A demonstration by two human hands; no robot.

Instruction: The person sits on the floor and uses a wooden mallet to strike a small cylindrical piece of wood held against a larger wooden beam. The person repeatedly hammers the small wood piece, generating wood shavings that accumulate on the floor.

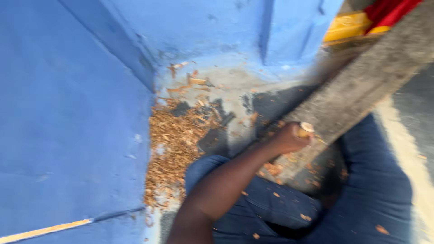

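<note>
Saw no label, sign or screen anywhere. Noted one possible package only: a yellow boxy container [347,26] at the top right, beyond the far end of the grey concrete ledge [361,90], partly cut off by the blue wall [294,27] on its left side. Looked flat-faced and bright yellow, with a red shape [391,11] just beside it on the right, touching or overlapping. Too blurred to tell its kind or any markings.
</note>
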